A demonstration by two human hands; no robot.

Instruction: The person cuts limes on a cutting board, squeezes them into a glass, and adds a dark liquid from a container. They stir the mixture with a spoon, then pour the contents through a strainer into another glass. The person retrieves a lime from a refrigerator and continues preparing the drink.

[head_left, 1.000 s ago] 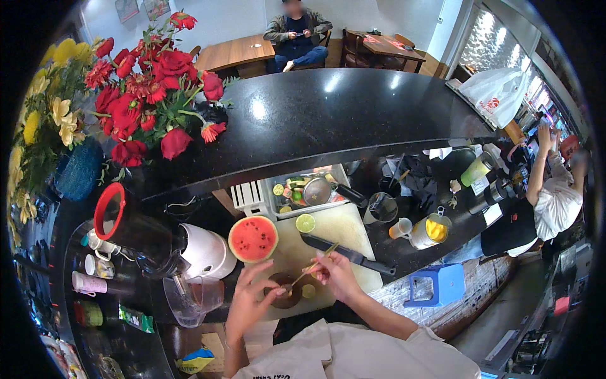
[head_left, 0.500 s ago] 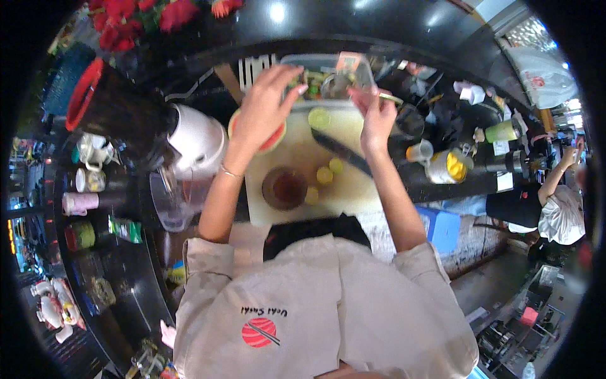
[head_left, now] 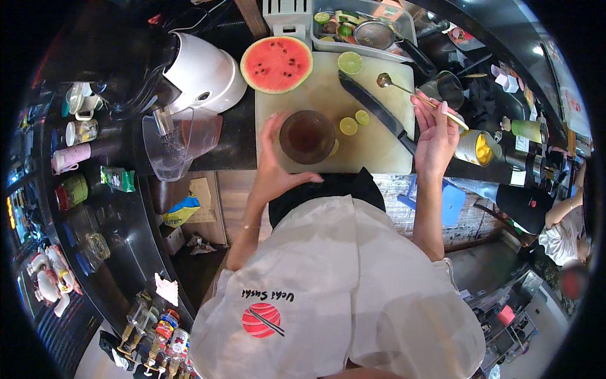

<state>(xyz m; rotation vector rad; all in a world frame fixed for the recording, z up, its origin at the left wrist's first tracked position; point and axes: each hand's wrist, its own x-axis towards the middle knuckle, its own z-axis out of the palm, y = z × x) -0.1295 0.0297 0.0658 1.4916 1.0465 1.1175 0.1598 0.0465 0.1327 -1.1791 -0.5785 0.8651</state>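
Observation:
A dark round bowl (head_left: 307,137) of brownish-red liquid stands on the near part of the pale cutting board (head_left: 271,107). My left hand (head_left: 278,161) curves around its left side, thumb and fingers spread wide; whether the skin touches the bowl I cannot tell. Between the fingertips of my right hand (head_left: 435,136) is a long thin spoon (head_left: 413,93), its small bowl pointing far left over the board. Below it lies a black knife (head_left: 379,110). Cut lime pieces (head_left: 348,126) sit beside the bowl, and a lime half (head_left: 350,62) lies farther back.
A halved watermelon (head_left: 276,64) rests at the board's far left. Behind stands a clear tub (head_left: 404,25) with fruit scraps and a strainer (head_left: 374,35). A white appliance (head_left: 205,72) and a clear jug (head_left: 183,142) are left; a glass (head_left: 445,88) and a yellow-filled can (head_left: 476,148) right.
My left hand has come back from beside the tub to the dark bowl. The right hand has moved nearer and right with the spoon. The whole view has shifted, showing the watermelon uncovered.

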